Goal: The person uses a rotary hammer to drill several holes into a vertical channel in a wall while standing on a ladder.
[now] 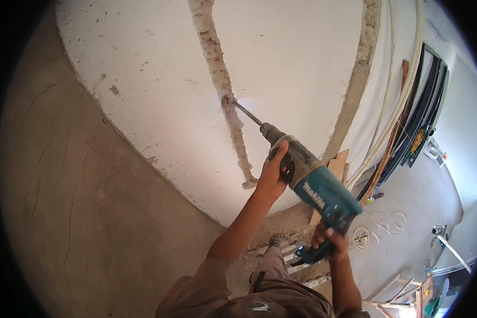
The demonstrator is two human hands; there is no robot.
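A teal and black rotary hammer point(323, 193) is held between my two hands, slanting up and left toward a white wall point(159, 90). My left hand point(276, 172) is closed around its front side handle. At the rear, my right hand point(329, 239) is wrapped about the main grip; whether a finger presses the trigger is hidden. The steel bit point(247, 113) reaches to the edge of a rough groove point(217, 61) cut in the plaster. Reddish and grey material shows inside the groove, which ends lower down at a small ledge.
A second groove, filled grey point(355, 90), runs along the wall to the right. Pale conduits point(392, 116), dark frames point(424, 100) and wooden boards point(338, 164) lean there. Coiled white cable point(361, 237) lies on the floor. Rubble is around my foot point(275, 240). A wooden trestle point(400, 294) stands at lower right.
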